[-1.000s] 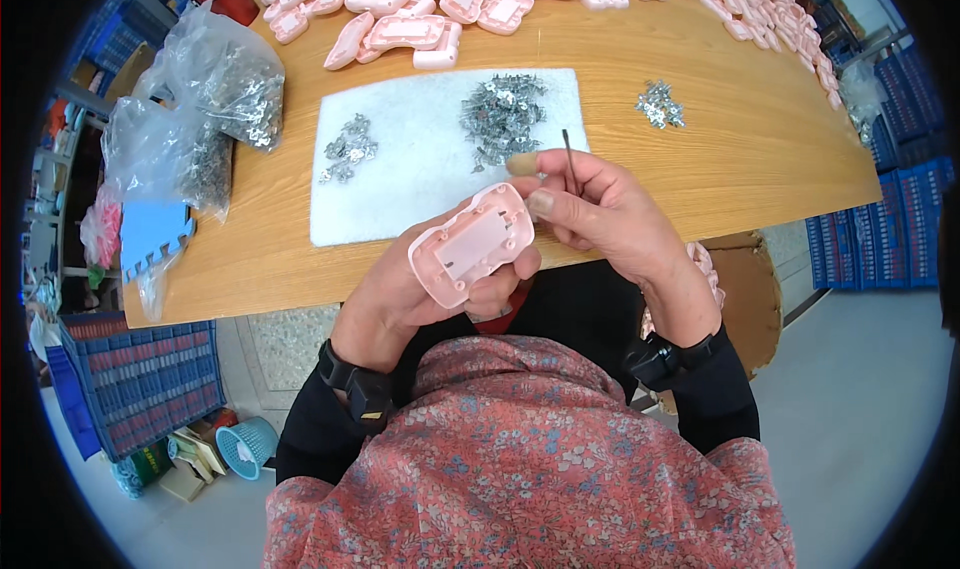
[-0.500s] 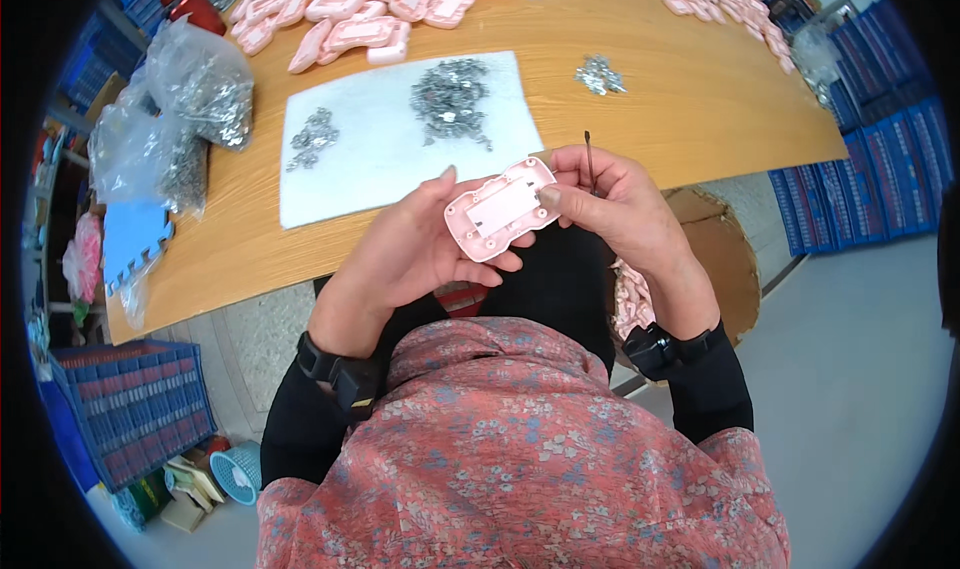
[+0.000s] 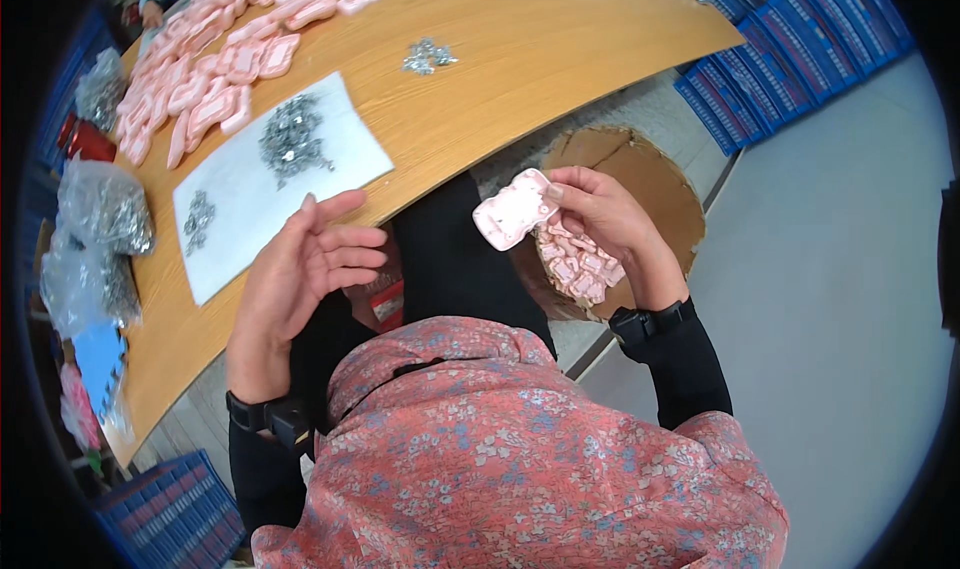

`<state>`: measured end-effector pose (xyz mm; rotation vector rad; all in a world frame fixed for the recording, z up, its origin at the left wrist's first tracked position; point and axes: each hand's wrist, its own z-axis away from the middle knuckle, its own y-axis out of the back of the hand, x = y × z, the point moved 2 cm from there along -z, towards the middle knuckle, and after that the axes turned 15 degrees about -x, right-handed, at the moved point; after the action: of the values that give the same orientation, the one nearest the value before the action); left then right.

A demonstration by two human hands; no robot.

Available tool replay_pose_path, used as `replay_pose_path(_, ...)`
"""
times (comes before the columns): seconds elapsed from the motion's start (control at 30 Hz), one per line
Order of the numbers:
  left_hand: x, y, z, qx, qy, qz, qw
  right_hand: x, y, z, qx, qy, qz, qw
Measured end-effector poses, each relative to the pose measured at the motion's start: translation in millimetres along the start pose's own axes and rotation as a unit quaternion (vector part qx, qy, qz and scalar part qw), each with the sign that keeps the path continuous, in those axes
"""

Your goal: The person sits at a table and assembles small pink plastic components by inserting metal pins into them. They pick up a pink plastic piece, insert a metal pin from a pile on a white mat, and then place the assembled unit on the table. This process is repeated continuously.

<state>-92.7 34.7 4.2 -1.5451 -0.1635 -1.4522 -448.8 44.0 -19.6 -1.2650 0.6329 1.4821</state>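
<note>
My right hand (image 3: 608, 214) pinches a pale pink plastic shell (image 3: 508, 215) by its right end between thumb and fingers. The shell is held tilted, its hollow side with small posts facing me, off the table edge and beside a round brown tub (image 3: 672, 194). Similar pink pieces (image 3: 582, 269) are heaped in that tub. Over the near edge of the table, my left hand (image 3: 310, 261) is open and holds nothing, its fingers apart. A white foam sheet (image 3: 350, 134) lies beyond it, bearing a large and a small pile of silvery metal pieces.
Pink shells (image 3: 215, 79) cover the far left of the wooden table (image 3: 520, 59). A small metal heap (image 3: 428, 55) lies to their right. Clear bags of metal parts (image 3: 105, 209) sit at the left edge. Blue crates (image 3: 790, 49) stand at right; another person's hand (image 3: 152, 14) shows far left.
My left hand has let go of the shell and moved left. My right hand has kept the shell, now over by the tub. The dark thin tool no longer shows. The view has turned right.
</note>
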Motion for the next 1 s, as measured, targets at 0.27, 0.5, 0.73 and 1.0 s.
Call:
replay_pose_path(0.27,33.0,17.5,4.9,0.038,0.008,-0.065,0.997,57.5,145.4,74.0,0.293,-0.014,0.287,0.912)
replay_pose_path(0.5,111.7,72.6,-24.3,0.199,0.011,-0.413,0.889,48.8,130.7,31.3,0.27,0.041,0.211,0.939)
replay_pose_path(0.73,163.9,140.3,-123.8,0.305,0.066,-0.785,0.535,-4.1,32.4,-43.6,0.167,0.084,0.33,0.925)
replay_pose_path(1.0,171.5,148.8,-148.6,0.265,0.041,-0.777,0.57,-41.0,-0.8,-68.0,0.131,0.102,0.361,0.918)
